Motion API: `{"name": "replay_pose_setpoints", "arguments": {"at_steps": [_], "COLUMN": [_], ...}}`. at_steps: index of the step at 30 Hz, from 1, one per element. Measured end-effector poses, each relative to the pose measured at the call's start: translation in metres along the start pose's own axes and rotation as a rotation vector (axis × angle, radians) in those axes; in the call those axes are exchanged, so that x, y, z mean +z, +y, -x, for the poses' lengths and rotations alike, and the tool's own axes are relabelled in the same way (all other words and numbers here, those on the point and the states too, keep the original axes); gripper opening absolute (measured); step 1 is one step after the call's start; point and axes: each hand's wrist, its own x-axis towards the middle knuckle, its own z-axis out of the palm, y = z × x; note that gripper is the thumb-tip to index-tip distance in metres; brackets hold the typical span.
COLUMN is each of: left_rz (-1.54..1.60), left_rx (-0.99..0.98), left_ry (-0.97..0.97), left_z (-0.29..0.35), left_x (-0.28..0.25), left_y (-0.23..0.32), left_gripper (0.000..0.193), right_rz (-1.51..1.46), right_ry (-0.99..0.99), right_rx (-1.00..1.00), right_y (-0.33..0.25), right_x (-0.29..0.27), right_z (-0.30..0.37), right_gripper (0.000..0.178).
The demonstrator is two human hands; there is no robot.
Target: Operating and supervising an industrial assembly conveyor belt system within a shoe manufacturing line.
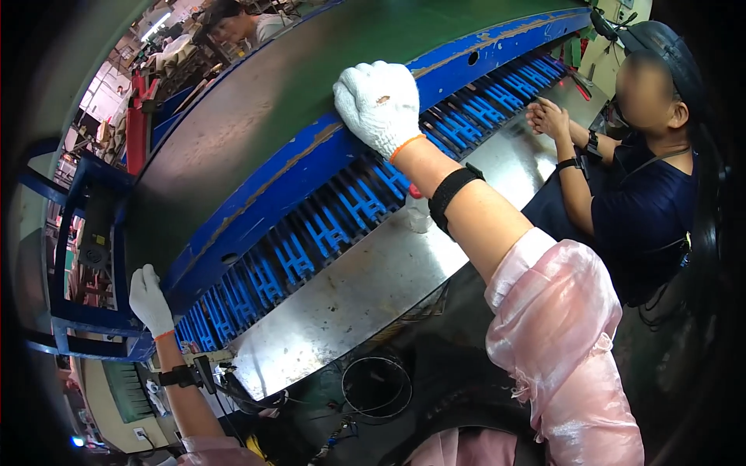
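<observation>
Where a blue frame (89, 322) stands at the left, the white-gloved left hand (150, 303) is at the end of the long blue beam (256, 221), its fingers close together, but whether they grip something cannot be told. Under the beam goes a row of blue forked parts (326, 229) beside a metal surface (342, 287), and the right hand (378, 107), also gloved, rests on the beam's upper edge, fingers curled inward, their tips hidden, their grip uncertain, while rightmost is a co-worker (645, 202).
</observation>
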Motion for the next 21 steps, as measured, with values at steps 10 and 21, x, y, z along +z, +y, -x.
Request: {"name": "replay_pose_setpoints", "arguments": {"at_steps": [10, 21], "left_rz": [-0.041, -0.001], "left_rx": [0.082, 0.089], "left_ry": [0.006, 0.032], "left_z": [0.006, 0.005], "left_x": [0.001, 0.004], "left_y": [0.009, 0.001], "left_gripper": [0.029, 0.03], "right_rz": [0.012, 0.05], "right_ry": [-0.006, -0.203], "right_rx": [-0.024, 0.077], "right_y": [0.003, -0.004], "right_x": [-0.001, -0.004], "right_z": [0.002, -0.013], "right_gripper": [0.019, 0.023]}}
